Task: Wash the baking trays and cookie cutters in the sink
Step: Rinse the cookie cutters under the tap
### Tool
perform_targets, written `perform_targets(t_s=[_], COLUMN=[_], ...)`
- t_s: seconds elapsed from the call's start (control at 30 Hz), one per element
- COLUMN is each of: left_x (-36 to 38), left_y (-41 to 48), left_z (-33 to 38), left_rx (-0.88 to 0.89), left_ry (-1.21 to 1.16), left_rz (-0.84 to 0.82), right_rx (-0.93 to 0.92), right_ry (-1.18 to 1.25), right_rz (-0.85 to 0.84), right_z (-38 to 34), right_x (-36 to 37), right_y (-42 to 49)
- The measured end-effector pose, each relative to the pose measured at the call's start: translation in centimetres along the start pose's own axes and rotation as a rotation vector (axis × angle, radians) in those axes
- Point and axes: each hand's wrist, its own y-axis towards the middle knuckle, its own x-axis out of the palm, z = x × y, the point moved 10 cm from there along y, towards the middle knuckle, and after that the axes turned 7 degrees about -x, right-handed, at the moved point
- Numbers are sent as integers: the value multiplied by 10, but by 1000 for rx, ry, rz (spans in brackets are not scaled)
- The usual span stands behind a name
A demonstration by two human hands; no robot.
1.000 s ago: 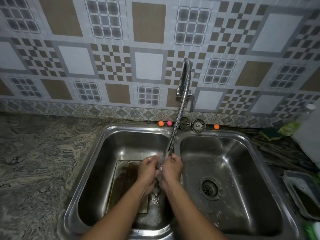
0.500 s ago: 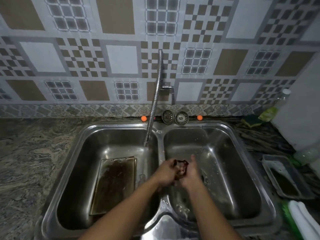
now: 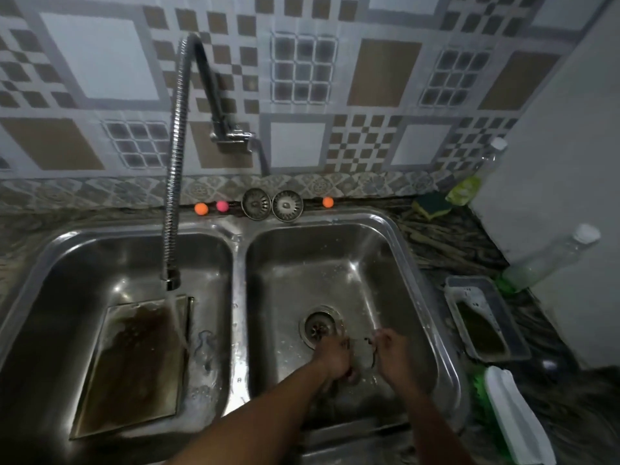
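Observation:
Both my hands are low in the right basin (image 3: 432,297) of the steel double sink, just right of its drain. A small dark cookie cutter (image 3: 371,353), blurred, is held between them. My left hand (image 3: 335,359) grips its left side and my right hand (image 3: 392,359) pinches its right side. A dirty, brown-stained baking tray (image 3: 134,364) lies flat in the left basin. The flexible tap's nozzle (image 3: 171,280) hangs over it and water runs onto the tray's right edge. A second, smaller tray (image 3: 483,317) holding brown water sits on the counter right of the sink.
Two sink strainers (image 3: 256,203) (image 3: 287,205) and small orange and pink balls stand on the back ledge. A green sponge (image 3: 431,204) and two plastic bottles (image 3: 550,256) (image 3: 476,176) are at the right by a white wall. A white-and-green brush (image 3: 513,421) lies at the front right.
My hands left the running water over the left basin and carried the cookie cutter across the divider, down into the right basin. The view swung right.

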Motion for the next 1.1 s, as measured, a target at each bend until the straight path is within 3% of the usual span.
perform_targets(t_s=[0.1,0.2,0.27,0.37,0.43,0.53,0.6,0.67,0.7,0.73,0.77,0.83,0.9,1.0,1.1], left_x=[27,43,46,50,53,57,59,60,59,56,52,36,7,-52,-118], left_y=[6,8,9,12,11,7,6,5,5,2,3,0,-4,-20,-53], left_z=[-13,-30,-42,-52,-56,-57,-58,-57,-55,-51,-48,-33,-17,1,10], left_rx=[7,-89,-161,-220,-255,-295,-310,-309,-299,-286,-261,-157,-47,71,151], left_ry=[-27,-124,-67,57,78,48,44,64,69,82,77,73,46,-10,-283], left_rz=[-109,-147,-168,-223,-262,-301,-319,-335,-342,-339,-330,-282,-195,-15,114], right_rx=[12,-45,-90,-346,-430,-314,-345,-66,-146,-45,-92,-212,-168,-24,-161], right_ry=[-159,-433,-521,-896,-1099,-1119,-1138,-1050,-999,-971,-988,-942,-893,-558,-329], right_rz=[-93,-399,-596,-884,-965,-993,-1028,-1090,-944,-998,-982,-804,-729,-373,-276], right_z=[17,21,18,10,16,30,38,66,59,59,37,20,4,-41,-119], right_x=[8,33,43,63,70,69,75,69,73,67,64,60,57,43,67], right_y=[8,4,-4,-18,-22,-15,-18,-16,-7,-14,-18,-7,-2,13,5])
